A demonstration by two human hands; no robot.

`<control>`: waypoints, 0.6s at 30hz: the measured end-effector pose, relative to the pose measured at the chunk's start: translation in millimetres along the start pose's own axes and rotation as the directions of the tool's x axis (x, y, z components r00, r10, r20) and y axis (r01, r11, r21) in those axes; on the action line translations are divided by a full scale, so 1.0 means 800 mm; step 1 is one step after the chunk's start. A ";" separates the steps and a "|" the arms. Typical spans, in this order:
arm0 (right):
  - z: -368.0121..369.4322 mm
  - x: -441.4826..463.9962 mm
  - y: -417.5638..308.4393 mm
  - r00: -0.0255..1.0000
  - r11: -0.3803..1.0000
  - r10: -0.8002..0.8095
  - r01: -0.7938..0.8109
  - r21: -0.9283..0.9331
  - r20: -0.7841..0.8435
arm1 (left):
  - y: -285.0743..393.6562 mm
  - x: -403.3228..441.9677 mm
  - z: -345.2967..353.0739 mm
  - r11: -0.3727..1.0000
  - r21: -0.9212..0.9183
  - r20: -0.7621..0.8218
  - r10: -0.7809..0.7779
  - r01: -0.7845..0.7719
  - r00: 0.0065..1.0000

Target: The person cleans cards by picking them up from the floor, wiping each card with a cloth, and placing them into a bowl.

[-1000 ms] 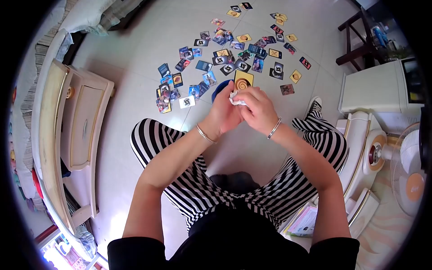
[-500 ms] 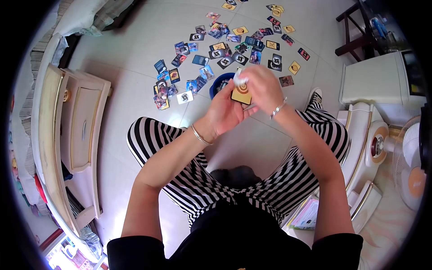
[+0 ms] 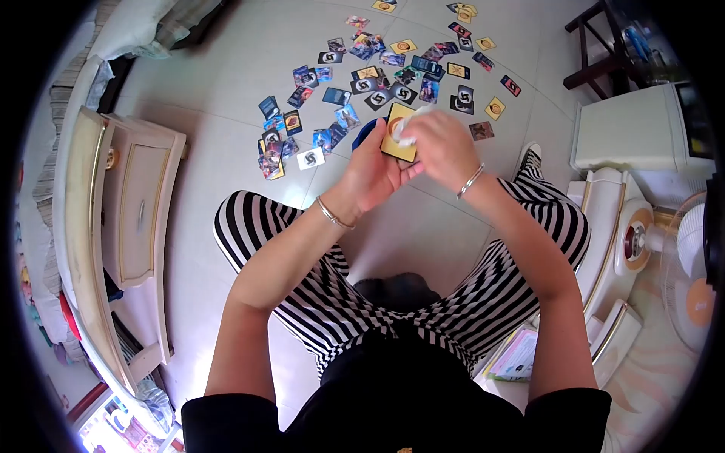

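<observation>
A yellow card with a dark border (image 3: 397,148) is held in my left hand (image 3: 370,175), its thumb along the card's left edge. My right hand (image 3: 444,149) pinches a crumpled white tissue (image 3: 405,130) against the upper face of that card, hiding part of its round orange design. Behind my left hand a blue round container (image 3: 366,134) shows only in part. A white card with a black swirl (image 3: 310,158) lies on the floor to the left of it.
Many cards (image 3: 378,100) lie scattered over the tiled floor (image 3: 226,98) ahead. My striped legs are spread on both sides. A cream cabinet (image 3: 140,204) stands at left, a dark wooden stool (image 3: 596,49) at upper right, and a fan (image 3: 691,264) at far right.
The tissue has moved across the card's face with my right hand. The card, more covered a second ago, has shifted up and tilted in my left hand. The view has shifted slightly.
</observation>
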State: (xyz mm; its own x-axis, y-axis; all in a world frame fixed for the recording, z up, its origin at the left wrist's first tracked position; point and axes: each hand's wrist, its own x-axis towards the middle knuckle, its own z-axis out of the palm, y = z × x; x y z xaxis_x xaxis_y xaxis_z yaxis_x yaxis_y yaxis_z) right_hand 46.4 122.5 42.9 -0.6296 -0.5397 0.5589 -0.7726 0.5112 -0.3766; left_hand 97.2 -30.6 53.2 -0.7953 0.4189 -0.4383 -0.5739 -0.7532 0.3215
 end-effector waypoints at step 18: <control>-0.025 0.011 -0.036 0.797 0.341 0.514 -0.530 0.777 0.318 | -0.004 0.013 -0.001 0.995 0.071 0.115 -0.076 0.068 0.990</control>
State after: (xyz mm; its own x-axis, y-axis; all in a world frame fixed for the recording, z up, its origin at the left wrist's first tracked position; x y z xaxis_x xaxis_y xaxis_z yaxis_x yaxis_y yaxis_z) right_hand 64.5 116.1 73.4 -0.9250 -0.3795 0.0169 0.0061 -0.0593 -0.9982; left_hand 91.1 -24.7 46.9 -0.7668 0.5301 -0.3619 -0.6389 -0.6849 0.3503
